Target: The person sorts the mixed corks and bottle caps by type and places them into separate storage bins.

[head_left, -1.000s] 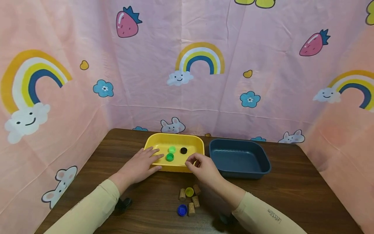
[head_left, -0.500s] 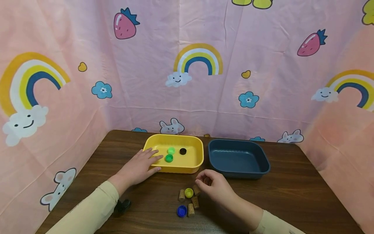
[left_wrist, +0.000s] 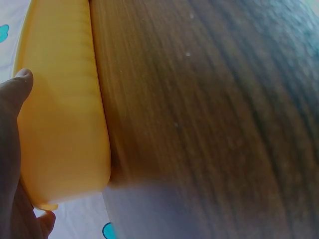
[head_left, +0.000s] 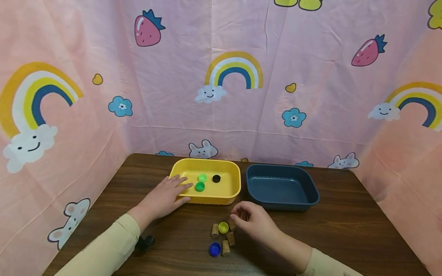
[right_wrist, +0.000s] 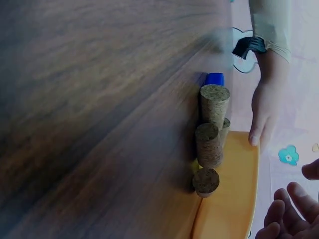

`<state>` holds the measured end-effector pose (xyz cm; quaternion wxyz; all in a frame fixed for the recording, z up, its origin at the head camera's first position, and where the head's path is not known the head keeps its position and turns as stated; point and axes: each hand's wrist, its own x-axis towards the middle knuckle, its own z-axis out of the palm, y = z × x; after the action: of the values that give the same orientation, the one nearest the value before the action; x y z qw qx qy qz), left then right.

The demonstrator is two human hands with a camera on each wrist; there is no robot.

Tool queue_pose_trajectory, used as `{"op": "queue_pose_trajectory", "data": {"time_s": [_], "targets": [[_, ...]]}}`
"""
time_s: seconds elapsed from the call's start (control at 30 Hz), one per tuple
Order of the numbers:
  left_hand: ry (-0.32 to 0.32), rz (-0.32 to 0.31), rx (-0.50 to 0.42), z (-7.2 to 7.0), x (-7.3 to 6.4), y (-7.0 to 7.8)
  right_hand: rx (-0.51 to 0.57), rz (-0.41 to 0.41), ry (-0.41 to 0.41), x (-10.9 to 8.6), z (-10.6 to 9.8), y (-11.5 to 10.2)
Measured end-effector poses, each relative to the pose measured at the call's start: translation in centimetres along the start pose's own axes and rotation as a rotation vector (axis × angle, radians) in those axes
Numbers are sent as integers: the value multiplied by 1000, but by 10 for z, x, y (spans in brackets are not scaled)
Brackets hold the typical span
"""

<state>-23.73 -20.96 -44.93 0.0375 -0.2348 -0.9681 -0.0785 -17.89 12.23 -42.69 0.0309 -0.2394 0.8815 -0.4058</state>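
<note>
My left hand (head_left: 162, 197) lies over the front left corner of a yellow plastic bin (head_left: 226, 190), fingers spread across its rim. In the left wrist view the thumb (left_wrist: 22, 82) is against the bin's outer wall. Inside the bin are a light green bottle cap (head_left: 202, 178), a darker green cap (head_left: 200, 186) and a black cap (head_left: 216, 178). My right hand (head_left: 255, 220) hovers just right of several corks (right_wrist: 209, 144), fingers loosely bent and thumb apart, holding nothing. Among the corks lie a yellow cap (head_left: 223, 228) and a blue cap (head_left: 215, 249).
A dark blue bin (head_left: 281, 201) stands right of the yellow one, with a narrow gap between them. Both are on a dark wooden table (head_left: 345, 230). Patterned pink cloth (head_left: 235, 111) hangs behind and at the sides. A black device (right_wrist: 249, 46) is at the left wrist.
My right hand has come back from the yellow bin's front right corner to beside the corks, then stayed nearly still. The left hand has kept its place on the bin.
</note>
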Motion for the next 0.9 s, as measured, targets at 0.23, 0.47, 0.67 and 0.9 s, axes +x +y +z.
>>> {"op": "queue_pose_trajectory", "data": {"time_s": [0.23, 0.47, 0.67, 0.9], "targets": [[2, 3, -4, 0, 0, 0, -308, -206, -74, 7, 9, 4], [-6, 4, 5, 1, 0, -1, -607, -418, -105, 13, 14, 4], [-2, 3, 7, 1, 0, -2, -665, -442, -129, 16, 15, 0], [4, 1, 5, 1, 0, -1, -710, -363, -220, 24, 19, -1]]}}
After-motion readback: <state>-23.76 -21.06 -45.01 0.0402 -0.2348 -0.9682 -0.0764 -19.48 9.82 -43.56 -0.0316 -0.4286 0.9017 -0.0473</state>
